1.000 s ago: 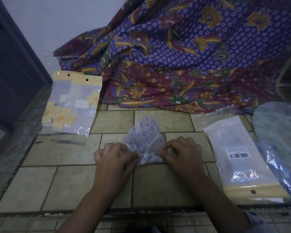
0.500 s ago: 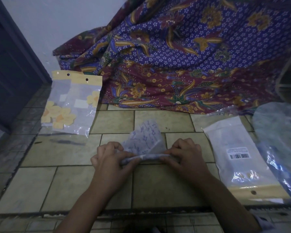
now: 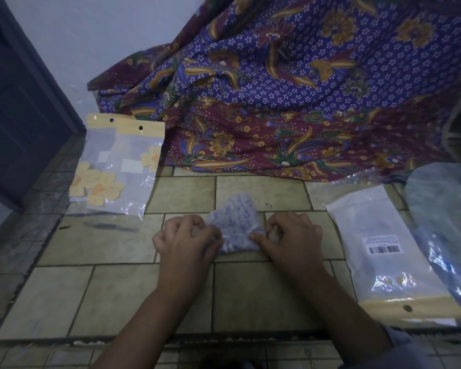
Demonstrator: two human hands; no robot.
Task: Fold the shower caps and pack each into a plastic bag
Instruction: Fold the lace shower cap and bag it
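Note:
A thin white shower cap (image 3: 237,222) with a blue print lies folded into a small wedge on the tiled floor, in the middle of the view. My left hand (image 3: 186,241) pinches its left edge and my right hand (image 3: 290,238) pinches its right edge, both pressing it down. Two clear plastic bags (image 3: 120,166) with yellow headers and yellow flowers lie at the back left, overlapping. A stack of bags (image 3: 383,251) with a barcode label and a yellow header lies at the right.
A large purple and maroon patterned cloth (image 3: 290,89) is draped across the back. A crinkled blue plastic wrap (image 3: 447,230) sits at the far right. A dark door (image 3: 19,107) stands at the left. A floor step edge (image 3: 224,339) runs near me.
The cap's near edge was lifted and rolled between both hands half a second ago; now it lies flatter and smaller, and both hands have shifted a little farther from me.

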